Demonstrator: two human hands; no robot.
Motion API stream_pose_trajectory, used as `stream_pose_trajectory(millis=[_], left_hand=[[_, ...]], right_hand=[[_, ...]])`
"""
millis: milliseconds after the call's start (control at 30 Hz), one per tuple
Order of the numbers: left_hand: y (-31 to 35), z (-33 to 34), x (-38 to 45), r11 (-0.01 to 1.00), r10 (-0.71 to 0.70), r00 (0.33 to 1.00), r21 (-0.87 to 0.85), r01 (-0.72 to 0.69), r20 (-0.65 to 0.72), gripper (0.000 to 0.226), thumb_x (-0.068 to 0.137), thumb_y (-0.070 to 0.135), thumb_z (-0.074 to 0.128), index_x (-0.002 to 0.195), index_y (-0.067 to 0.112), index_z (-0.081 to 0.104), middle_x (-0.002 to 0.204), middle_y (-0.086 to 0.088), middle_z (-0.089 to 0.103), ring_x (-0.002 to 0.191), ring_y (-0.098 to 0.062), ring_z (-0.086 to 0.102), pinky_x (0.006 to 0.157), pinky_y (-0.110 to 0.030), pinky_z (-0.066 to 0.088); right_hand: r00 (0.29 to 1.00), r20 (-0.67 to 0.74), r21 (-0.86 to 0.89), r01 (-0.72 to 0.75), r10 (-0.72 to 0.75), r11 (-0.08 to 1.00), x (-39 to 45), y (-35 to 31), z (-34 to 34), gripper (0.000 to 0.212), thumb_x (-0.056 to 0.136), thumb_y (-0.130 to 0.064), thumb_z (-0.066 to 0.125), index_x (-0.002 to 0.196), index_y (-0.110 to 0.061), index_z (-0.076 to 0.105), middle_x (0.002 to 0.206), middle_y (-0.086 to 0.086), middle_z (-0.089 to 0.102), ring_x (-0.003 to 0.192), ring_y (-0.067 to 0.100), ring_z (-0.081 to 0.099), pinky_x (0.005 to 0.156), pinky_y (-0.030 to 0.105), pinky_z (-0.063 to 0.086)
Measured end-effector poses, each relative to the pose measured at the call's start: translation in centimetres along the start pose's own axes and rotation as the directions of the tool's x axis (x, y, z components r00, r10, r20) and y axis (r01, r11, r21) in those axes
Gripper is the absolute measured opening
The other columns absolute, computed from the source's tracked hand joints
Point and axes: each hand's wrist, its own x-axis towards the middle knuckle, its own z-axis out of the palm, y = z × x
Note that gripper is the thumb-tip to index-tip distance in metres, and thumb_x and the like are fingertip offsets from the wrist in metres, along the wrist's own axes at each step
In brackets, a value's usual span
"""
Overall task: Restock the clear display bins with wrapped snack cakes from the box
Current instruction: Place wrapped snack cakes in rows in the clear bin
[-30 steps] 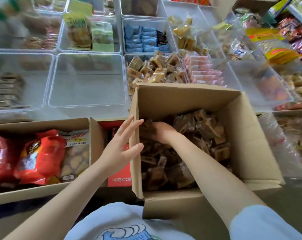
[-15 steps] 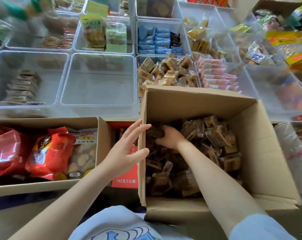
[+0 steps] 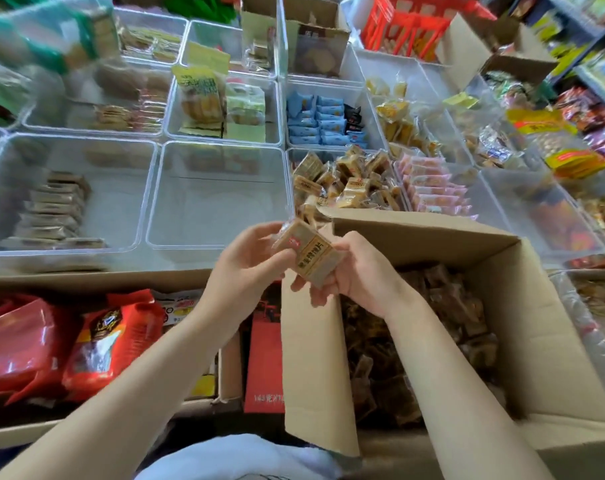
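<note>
A wrapped brown snack cake (image 3: 308, 252) is held up above the near-left corner of the open cardboard box (image 3: 536, 306). My right hand (image 3: 356, 271) grips its lower right end with curled fingers. My left hand (image 3: 249, 258) holds its upper left end between thumb and fingers. Several more wrapped cakes (image 3: 443, 313) lie in the box. Just beyond the box, a clear bin (image 3: 346, 181) holds a heap of the same cakes. To that bin's left stands an empty clear bin (image 3: 218, 199).
A second cardboard box (image 3: 51, 341) with red snack bags sits at the lower left. A red carton (image 3: 264, 358) stands between the two boxes. Other clear bins hold blue packets (image 3: 325, 119), pink packets (image 3: 436, 188) and brown bars (image 3: 51, 209). Shelves line the right side.
My right hand has risen out of the box with a cake. My left hand has left the box flap and taken the cake's other end. The camera has tilted up.
</note>
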Motion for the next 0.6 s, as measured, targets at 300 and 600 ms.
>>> stream_pose_trajectory(millis=[300,600], left_hand=[[-1.7,-16.7,1.6,0.989,-0.116,0.99,0.079,0.123,-0.084,0.029,0.088,0.012,0.077,0.108,0.031,0.071,0.1,-0.001,0.078,0.092,-0.01,0.073,0.079,-0.025,0.058],[-10.9,-37.3,1.9,0.347,0.171,0.943,0.913,0.213,-0.285,0.069,0.085,0.023,0.074,0.145,0.001,0.049,0.151,-0.02,0.046,0.144,-0.039,0.037,0.116,-0.05,0.034]], right_hand=[[0.994,-0.108,-0.447,-0.027,-0.025,0.894,12.5,0.1,10.8,0.02,0.093,-0.026,0.07,0.112,-0.019,0.067,0.101,0.005,0.074,0.087,0.024,0.07,0.076,0.042,0.056],[0.971,-0.172,-0.692,0.003,-0.169,0.722,28.4,1.2,20.9,0.027,0.085,-0.018,0.072,0.108,-0.026,0.06,0.106,-0.001,0.063,0.094,0.016,0.062,0.084,0.031,0.051]])
